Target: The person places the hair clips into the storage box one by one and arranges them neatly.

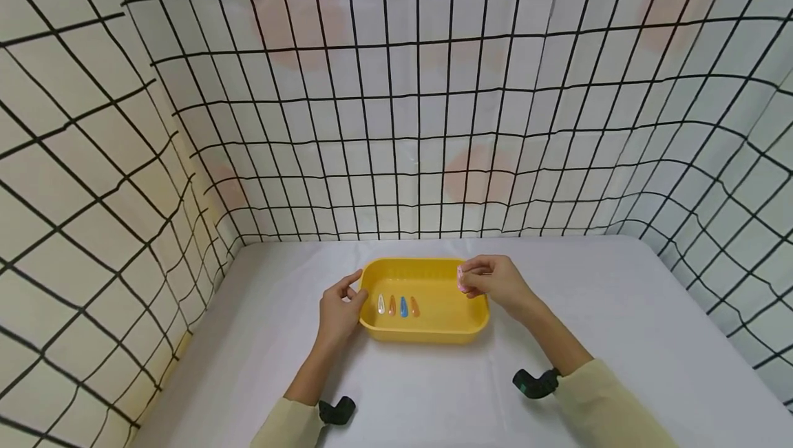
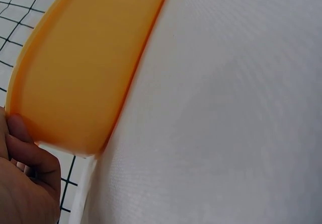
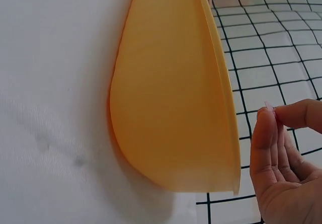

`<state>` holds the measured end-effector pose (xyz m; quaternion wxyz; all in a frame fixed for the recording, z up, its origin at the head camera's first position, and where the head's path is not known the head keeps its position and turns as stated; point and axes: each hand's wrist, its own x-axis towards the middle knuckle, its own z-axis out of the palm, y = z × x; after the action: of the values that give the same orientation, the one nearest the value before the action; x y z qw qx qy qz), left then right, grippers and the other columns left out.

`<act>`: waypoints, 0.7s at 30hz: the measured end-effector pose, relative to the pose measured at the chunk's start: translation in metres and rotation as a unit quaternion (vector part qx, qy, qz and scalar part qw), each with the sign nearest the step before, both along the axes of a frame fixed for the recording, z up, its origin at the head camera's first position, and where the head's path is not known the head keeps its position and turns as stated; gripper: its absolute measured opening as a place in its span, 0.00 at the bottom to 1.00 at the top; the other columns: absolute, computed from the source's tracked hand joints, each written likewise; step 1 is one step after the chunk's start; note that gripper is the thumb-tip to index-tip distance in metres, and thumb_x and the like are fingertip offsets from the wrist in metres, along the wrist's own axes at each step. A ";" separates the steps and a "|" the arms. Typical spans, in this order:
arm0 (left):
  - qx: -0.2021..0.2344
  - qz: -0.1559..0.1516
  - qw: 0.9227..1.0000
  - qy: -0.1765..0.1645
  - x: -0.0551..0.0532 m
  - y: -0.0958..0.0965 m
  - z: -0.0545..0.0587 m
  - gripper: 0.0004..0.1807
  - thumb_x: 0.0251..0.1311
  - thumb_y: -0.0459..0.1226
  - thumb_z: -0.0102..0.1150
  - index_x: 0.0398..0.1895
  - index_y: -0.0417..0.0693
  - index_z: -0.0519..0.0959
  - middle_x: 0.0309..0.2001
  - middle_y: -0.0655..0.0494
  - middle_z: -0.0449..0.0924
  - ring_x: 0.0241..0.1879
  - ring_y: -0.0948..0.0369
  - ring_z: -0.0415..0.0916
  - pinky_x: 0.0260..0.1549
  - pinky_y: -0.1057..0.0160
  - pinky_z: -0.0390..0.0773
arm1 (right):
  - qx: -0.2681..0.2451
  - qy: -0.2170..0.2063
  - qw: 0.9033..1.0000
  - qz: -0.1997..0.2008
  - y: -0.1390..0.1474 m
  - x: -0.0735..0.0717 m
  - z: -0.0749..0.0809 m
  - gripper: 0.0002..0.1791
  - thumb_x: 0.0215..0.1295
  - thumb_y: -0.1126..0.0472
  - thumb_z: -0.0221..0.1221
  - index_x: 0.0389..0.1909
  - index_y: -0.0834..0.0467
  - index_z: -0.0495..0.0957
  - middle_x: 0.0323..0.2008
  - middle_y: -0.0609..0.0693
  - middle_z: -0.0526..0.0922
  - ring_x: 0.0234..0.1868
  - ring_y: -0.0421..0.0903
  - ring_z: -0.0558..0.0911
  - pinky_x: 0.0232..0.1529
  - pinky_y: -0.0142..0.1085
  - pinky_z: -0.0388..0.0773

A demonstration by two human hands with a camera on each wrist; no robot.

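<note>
A yellow tray (image 1: 427, 336) stands on the white-covered table in front of me. My left hand (image 1: 339, 312) grips its left end, with the thumb over the rim; the left wrist view shows the fingers (image 2: 35, 156) at the tray's corner. Over the tray's right end, my right hand (image 1: 500, 285) pinches a pink hair clip (image 1: 461, 279) between thumb and fingertips. Only a small pink tip of that clip (image 3: 268, 104) shows in the right wrist view. Inside the tray, to the left, several snap hair clips lie in a row: a whitish one (image 1: 381, 304), a blue one (image 1: 404, 307) and orange ones (image 1: 415, 307).
White cloth (image 1: 434, 393) covers the table. A black wire grid (image 1: 418, 97) rises behind it and along both sides, with pale sheeting behind the wires. Dark wrist cameras (image 1: 536, 384) are strapped at both sleeves.
</note>
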<state>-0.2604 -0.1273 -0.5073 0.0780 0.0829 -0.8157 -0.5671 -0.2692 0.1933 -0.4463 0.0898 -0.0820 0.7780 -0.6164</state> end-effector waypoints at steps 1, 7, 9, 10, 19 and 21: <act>-0.001 -0.001 1.000 -0.001 0.000 0.000 0.000 0.26 0.62 0.36 0.63 0.65 0.56 0.81 0.27 0.55 0.73 0.20 0.61 0.65 0.17 0.72 0.68 | -0.003 -0.001 1.000 0.000 -0.003 0.000 -0.001 0.17 0.66 0.64 0.66 0.50 0.72 0.80 0.37 0.58 0.88 0.36 0.49 0.88 0.40 0.36 0.88; -0.002 0.000 1.000 -0.003 -0.001 -0.001 -0.001 0.26 0.62 0.36 0.63 0.65 0.56 0.81 0.27 0.55 0.73 0.21 0.61 0.66 0.17 0.72 0.68 | 0.012 -0.011 1.000 -0.014 -0.016 -0.003 -0.006 0.16 0.67 0.65 0.65 0.50 0.72 0.80 0.38 0.59 0.87 0.38 0.55 0.89 0.39 0.36 0.88; -0.002 0.001 1.000 -0.003 -0.001 0.000 0.000 0.26 0.62 0.36 0.64 0.65 0.56 0.81 0.27 0.55 0.73 0.20 0.61 0.66 0.16 0.72 0.68 | 0.018 -0.014 0.999 -0.022 -0.021 -0.005 -0.008 0.16 0.67 0.66 0.65 0.50 0.72 0.80 0.38 0.60 0.88 0.38 0.54 0.89 0.39 0.36 0.88; -0.002 0.002 1.000 -0.003 -0.001 0.000 0.000 0.26 0.62 0.36 0.64 0.65 0.56 0.81 0.27 0.55 0.73 0.20 0.61 0.66 0.16 0.72 0.68 | 0.022 -0.015 0.999 -0.026 -0.023 -0.005 -0.009 0.15 0.66 0.66 0.65 0.50 0.72 0.80 0.39 0.60 0.88 0.37 0.53 0.89 0.38 0.36 0.88; -0.010 0.007 1.000 -0.007 -0.001 0.000 0.002 0.26 0.61 0.35 0.64 0.64 0.57 0.82 0.27 0.55 0.72 0.22 0.60 0.66 0.17 0.71 0.68 | 0.077 -0.015 0.996 -0.044 -0.041 -0.008 -0.012 0.16 0.66 0.67 0.64 0.52 0.70 0.81 0.39 0.58 0.88 0.32 0.47 0.89 0.40 0.40 0.88; -0.010 0.004 1.000 -0.009 -0.001 0.000 0.002 0.26 0.61 0.35 0.64 0.65 0.57 0.82 0.27 0.55 0.72 0.22 0.60 0.66 0.17 0.71 0.68 | 0.090 -0.019 0.995 -0.045 -0.043 -0.009 -0.014 0.17 0.65 0.67 0.63 0.54 0.69 0.80 0.38 0.57 0.88 0.31 0.46 0.89 0.41 0.42 0.88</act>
<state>-0.2614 -0.1276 -0.5054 0.0737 0.0907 -0.8218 -0.5577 -0.2781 0.1498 -0.4601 0.0839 -0.0271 0.8312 -0.5490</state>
